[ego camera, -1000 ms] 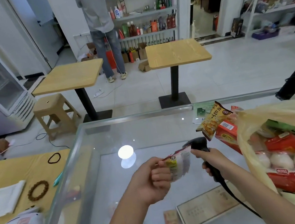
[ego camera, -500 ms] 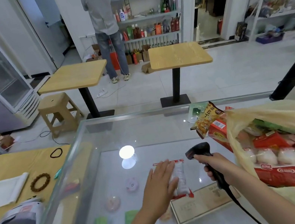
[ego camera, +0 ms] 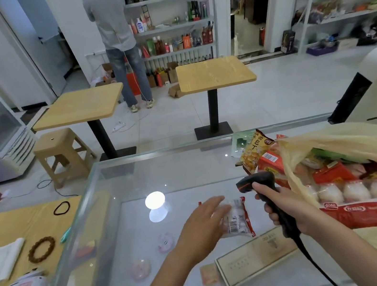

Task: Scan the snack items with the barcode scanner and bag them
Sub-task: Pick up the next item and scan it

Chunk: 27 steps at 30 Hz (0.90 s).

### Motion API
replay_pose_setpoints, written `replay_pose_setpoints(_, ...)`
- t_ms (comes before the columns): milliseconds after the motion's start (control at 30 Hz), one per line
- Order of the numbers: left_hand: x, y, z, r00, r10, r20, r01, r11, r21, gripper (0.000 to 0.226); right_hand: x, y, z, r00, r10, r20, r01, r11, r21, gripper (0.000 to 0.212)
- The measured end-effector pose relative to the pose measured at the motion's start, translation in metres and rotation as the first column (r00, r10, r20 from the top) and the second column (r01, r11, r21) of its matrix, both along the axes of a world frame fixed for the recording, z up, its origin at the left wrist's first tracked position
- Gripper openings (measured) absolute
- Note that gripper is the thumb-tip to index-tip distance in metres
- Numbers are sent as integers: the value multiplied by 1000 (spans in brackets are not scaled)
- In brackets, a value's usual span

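A small clear snack packet (ego camera: pixel 237 218) with red edges and a barcode lies flat on the glass counter (ego camera: pixel 138 177). My left hand (ego camera: pixel 203 227) is spread with straight fingers over the packet's left side. My right hand (ego camera: pixel 286 208) grips the handle of the black barcode scanner (ego camera: pixel 255 179), whose head points left above the packet. A yellow plastic bag (ego camera: pixel 333 142) at the right holds several snack packs, among them a red tray of white round snacks (ego camera: pixel 358 198). A yellow snack bag (ego camera: pixel 255 150) and a red box (ego camera: pixel 270 163) stand at the bag's mouth.
A framed card (ego camera: pixel 256 259) lies on the counter near me, by the scanner cable. Small trinkets show under the glass. A wooden desk (ego camera: pixel 9 230) at the left carries bracelets and a white cloth. Two tables, a stool and a standing person are beyond the counter.
One second ago my left hand held the packet up in front of the scanner. It then laid the packet on the glass and now lies flat over it. The scanner stayed in my right hand.
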<state>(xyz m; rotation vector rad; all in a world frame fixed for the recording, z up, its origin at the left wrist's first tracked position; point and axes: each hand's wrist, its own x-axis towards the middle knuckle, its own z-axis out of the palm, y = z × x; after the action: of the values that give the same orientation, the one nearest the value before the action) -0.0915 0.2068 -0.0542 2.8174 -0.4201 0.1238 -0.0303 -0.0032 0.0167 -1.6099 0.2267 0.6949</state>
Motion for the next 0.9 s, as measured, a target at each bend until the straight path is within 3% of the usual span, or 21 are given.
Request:
replay_pose_setpoints(100, -7, -6, -17, 996, 54, -70, -46, 993, 107, 62, -7, -2, 6, 999, -1, -43, 6, 995, 102, 32)
replay_pose_setpoints(200, -6, -23, -22, 993, 115, -39, -108, 983, 147, 70, -11, -3, 12, 998, 18, -58, -10, 991, 133, 31)
replay_pose_setpoints(267, 1, -19, -25, 994, 109, 4, -109, 993, 39, 68, -12, -3, 16, 997, 42, -68, -35, 994, 100, 37)
replay_pose_setpoints(367, 10, -1, -25, 995, 97, 10, -97, 995, 13, 69, -14, -7, 24, 991, 82, -106, -74, 994, 81, 55)
replay_pose_setpoints(433, 12, 2, -25, 983, 186, -1, -185, 977, -106, 58, -16, -9, 30, 985, 125, -121, -116, 990, 77, 64)
replay_pose_setpoints(500, 12, -6, -23, 941, 325, -94, -339, 897, -284, 51, -19, -9, 39, 976, 179, -126, -172, 983, 61, 70)
replay_pose_setpoints(600, 10, -19, -30, 890, 442, -110, -455, 846, -279, 75, -21, -5, 53, 961, 244, -130, -245, 969, 6, 75)
replay_pose_setpoints(900, 24, -13, -33, 942, 305, -138, -328, 923, -200, 88, -17, 5, 90, 937, 322, -138, -345, 917, -199, 71)
